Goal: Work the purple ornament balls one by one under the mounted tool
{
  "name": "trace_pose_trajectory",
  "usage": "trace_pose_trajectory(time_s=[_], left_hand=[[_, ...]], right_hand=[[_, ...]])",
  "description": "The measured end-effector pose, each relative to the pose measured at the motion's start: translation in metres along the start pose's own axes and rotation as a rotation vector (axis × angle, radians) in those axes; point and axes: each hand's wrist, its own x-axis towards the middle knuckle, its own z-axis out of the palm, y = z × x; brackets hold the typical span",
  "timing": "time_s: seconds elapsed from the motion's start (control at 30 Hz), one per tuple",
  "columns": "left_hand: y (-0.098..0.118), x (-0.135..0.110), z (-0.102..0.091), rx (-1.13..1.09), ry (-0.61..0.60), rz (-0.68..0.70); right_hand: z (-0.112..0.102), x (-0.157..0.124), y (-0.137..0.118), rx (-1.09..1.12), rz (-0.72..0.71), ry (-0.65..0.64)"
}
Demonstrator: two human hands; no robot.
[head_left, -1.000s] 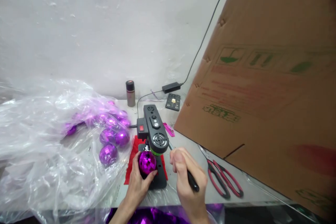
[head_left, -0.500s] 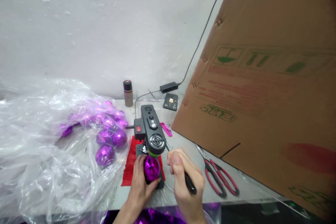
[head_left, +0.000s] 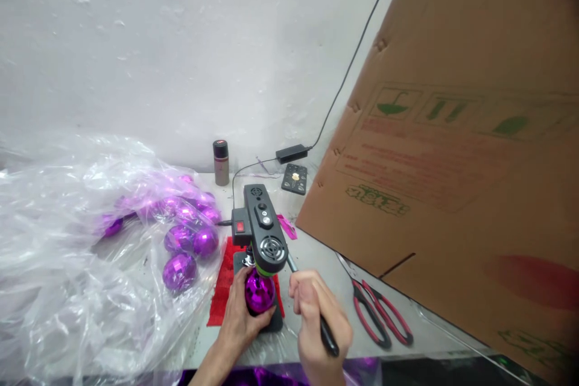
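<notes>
A shiny purple mirrored ball sits under the front end of a black hand-press-like machine with a red switch on its side. My left hand wraps the ball from the left, thumb at its lower right. My right hand is closed round a lever with a black grip, and its metal rod runs up to the machine's right side. Beneath the machine's base lies a red cloth. The ball's top is tucked under the machine's green-edged head, so the contact there is hidden.
Several purple balls lie in a clear plastic bag at left. Red-handled scissors rest right of my hand, beside a large cardboard box. Behind stand a small bottle, a black adapter and a dark card-like item.
The ball has shifted slightly left and turned in my left hand, its tiled facets now showing more. My right hand on the lever has moved slightly down.
</notes>
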Motion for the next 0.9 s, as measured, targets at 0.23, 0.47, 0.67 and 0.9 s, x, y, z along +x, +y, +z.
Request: trace_pose_trajectory(time_s=[0.23,0.47,0.67,0.9], left_hand=[[0.001,0.000,0.001,0.014,-0.008,-0.003],[-0.005,-0.002,0.002,0.054,-0.002,0.056],[-0.007,-0.002,0.003,0.091,0.002,0.064],[-0.006,-0.002,0.004,0.092,-0.011,0.063]], right_hand=[[0.010,-0.024,0.018,0.041,0.063,0.135],[0.015,-0.028,0.025,-0.006,0.045,0.202],[0.016,-0.025,0.026,0.029,0.005,0.214],[0.014,-0.025,0.026,0.036,-0.008,0.204]])
